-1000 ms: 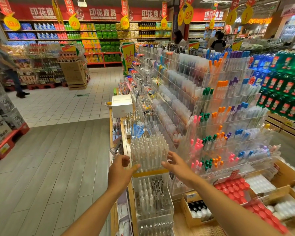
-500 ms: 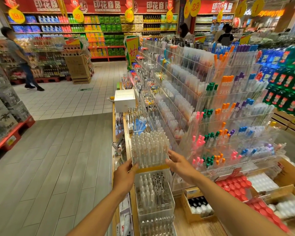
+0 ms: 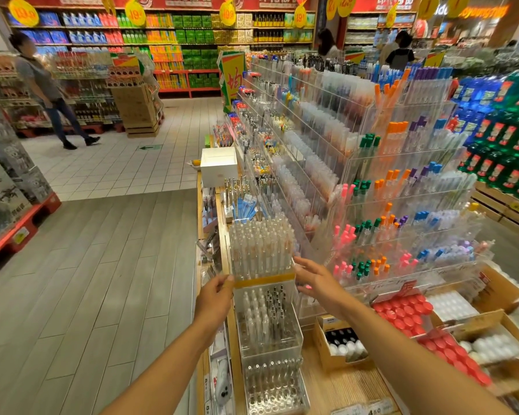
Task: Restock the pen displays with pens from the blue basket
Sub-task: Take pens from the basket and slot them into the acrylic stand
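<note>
hands at the clear pen box

supermarket aisles ran behind a wooden counter (image 3: 336,384) crowded with acrylic racks. left hand (image 3: 214,298) touched the left side of the clear pen box (image 3: 261,250) at its yellow band, fingers loosely bent; right hand (image 3: 318,280) hovered just beside its right side, fingers spread, holding nothing. white-capped pens stood upright inside. blue basket out of view.

Can't tell if the left hand (image 3: 215,295) actually grips the pen box (image 3: 261,250) or just touches it, fingertips are tucked behind its edge. Price tags (image 3: 358,410) at the bottom are cut off, print's unreadable.
</note>
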Tool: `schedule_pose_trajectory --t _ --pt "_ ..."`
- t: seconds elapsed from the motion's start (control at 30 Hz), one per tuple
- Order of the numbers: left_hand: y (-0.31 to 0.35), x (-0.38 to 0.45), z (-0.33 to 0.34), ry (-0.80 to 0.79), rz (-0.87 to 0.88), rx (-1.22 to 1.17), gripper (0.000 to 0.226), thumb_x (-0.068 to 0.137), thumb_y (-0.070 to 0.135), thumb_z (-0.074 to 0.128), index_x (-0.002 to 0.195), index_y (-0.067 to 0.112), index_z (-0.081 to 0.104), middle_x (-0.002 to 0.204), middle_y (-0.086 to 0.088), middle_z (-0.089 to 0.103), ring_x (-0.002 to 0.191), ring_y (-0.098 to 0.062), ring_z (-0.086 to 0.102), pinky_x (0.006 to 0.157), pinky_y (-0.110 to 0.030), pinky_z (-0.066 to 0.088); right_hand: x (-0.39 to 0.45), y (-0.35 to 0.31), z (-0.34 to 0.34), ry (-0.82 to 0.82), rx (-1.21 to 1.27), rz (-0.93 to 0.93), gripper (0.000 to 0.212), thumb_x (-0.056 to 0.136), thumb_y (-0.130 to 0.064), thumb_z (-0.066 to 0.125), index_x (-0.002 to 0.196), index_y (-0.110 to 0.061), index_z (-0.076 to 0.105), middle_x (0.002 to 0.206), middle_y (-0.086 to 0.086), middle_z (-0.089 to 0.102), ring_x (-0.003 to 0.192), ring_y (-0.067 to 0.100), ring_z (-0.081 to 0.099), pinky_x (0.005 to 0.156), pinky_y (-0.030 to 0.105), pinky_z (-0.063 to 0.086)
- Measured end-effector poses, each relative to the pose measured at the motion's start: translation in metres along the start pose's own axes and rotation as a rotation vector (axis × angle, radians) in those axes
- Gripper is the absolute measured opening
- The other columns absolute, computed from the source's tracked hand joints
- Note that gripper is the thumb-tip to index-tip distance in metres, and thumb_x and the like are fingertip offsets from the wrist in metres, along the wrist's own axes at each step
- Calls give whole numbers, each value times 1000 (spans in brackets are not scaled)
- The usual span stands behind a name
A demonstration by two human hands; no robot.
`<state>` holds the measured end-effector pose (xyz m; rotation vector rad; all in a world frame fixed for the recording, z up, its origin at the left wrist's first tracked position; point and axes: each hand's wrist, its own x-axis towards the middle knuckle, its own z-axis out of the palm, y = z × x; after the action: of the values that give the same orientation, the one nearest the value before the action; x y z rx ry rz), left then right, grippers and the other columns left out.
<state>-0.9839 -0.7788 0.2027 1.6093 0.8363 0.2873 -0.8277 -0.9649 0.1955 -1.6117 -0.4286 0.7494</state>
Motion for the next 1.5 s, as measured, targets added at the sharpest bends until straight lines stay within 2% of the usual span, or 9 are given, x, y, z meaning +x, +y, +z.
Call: schedule_pose_trajectory --t 0.13,0.2,0.3,0.43,0.6,0.77,1.0,1.27,1.5 --pt "-10 -13 -4 -35 -55 -60 23 105 34 48 114 19 63 101 -6 67 93 -21 62 92 -45 54 -23 7 2 70 20 11 37 100 -32 49 134 -17 52 130 3 57 118 19 57 95 32 50" --pt "-15 -21 -6 -68 -103 -110 21 106 28 45 107 16 62 94 -3 63 86 -17 58 77 -35 53 -35 14 3 103 34 13 34 100 -33 48 130 -19 55 127 2 60 113 18 60 97 37 50" --pt "-24 -32 -8 -133 -155 -179 16 107 21 43 109 17 58 94 -1 61 77 -11 54 63 -23 47 -54 23 4 147 64 30 40 94 -43 50 128 -23 55 125 1 62 107 16 63 84 29 54" --pt "-32 -51 -8 -171 -195 -206 18 106 23 45 110 14 61 110 -8 67 92 -20 64 78 -33 56 -86 48 -1 222 106 85 29 100 -43 40 112 -29 62 123 2 63 104 19 63 87 36 53" --pt "-45 -81 9 -222 -303 -269 37 105 37 43 93 8 62 79 -8 72 79 -25 68 76 -40 58 -137 85 -13 280 169 197 42 103 -45 33 121 -19 61 117 4 68 101 24 63 90 41 52" --pt "-62 -117 48 -341 -342 -249 44 106 40 40 107 3 64 100 -16 73 93 -31 70 76 -39 58 -202 110 -33 360 185 235 44 103 -45 30 119 -20 63 109 4 72 96 23 68 83 35 55" --pt "-92 -201 147 -504 -387 -180 45 106 43 36 113 7 62 111 -15 71 102 -29 67 79 -38 56 -329 151 -92 458 228 303 47 103 -48 26 119 -20 61 108 2 73 95 21 68 78 31 54" --pt "-142 -325 276 -581 -505 -120 37 106 38 40 108 10 64 105 -10 72 90 -24 68 71 -34 54 -483 219 -175 602 327 450 41 105 -37 31 118 -9 57 98 8 66 66 15 54 57 24 38" --pt "-182 -377 366 -613 -598 -62 26 105 32 41 97 15 59 89 -5 67 77 -20 61 71 -33 50 -549 294 -240 701 280 528 30 103 -32 37 109 -15 61 94 4 68 66 14 55 60 24 42"
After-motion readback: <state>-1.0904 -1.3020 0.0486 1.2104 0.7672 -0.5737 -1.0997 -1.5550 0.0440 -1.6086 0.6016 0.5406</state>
